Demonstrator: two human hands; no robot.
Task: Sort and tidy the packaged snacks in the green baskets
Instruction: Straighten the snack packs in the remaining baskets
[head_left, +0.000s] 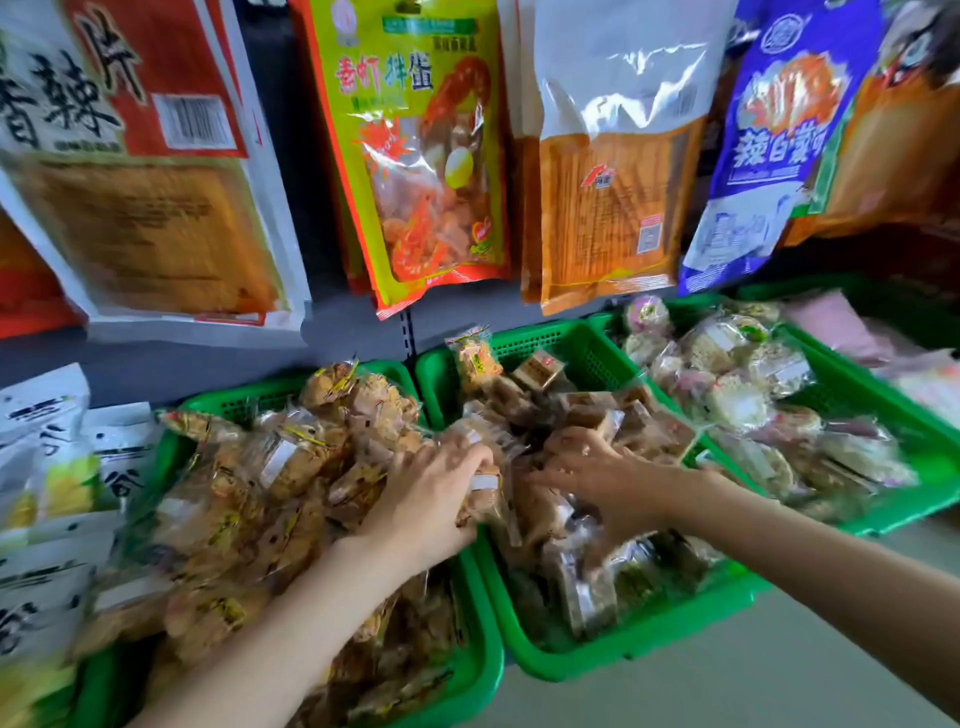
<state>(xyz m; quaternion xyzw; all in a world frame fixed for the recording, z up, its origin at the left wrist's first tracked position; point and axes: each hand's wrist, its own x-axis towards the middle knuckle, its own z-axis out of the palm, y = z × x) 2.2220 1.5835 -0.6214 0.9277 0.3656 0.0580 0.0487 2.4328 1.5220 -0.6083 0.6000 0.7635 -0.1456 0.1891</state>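
Three green baskets stand side by side on a shelf. The left basket (480, 670) is heaped with brown snacks in clear wrappers (249, 499). The middle basket (639, 644) holds small wrapped brown cakes (587, 410). The right basket (935, 457) carries round pale snacks in clear packs (737, 395). My left hand (431, 499) lies at the divide between the left and middle baskets, fingers curled round a clear-wrapped snack pack (485, 488). My right hand (602, 473) reaches into the middle basket, fingers spread and touching the wrapped cakes there.
Large snack bags hang above the baskets: a red and white one (140, 171), a yellow shrimp one (421, 150), an orange one (608, 171) and a blue one (763, 140). White and yellow bags (47, 467) stand at the far left. Pink packs (831, 322) lie far right.
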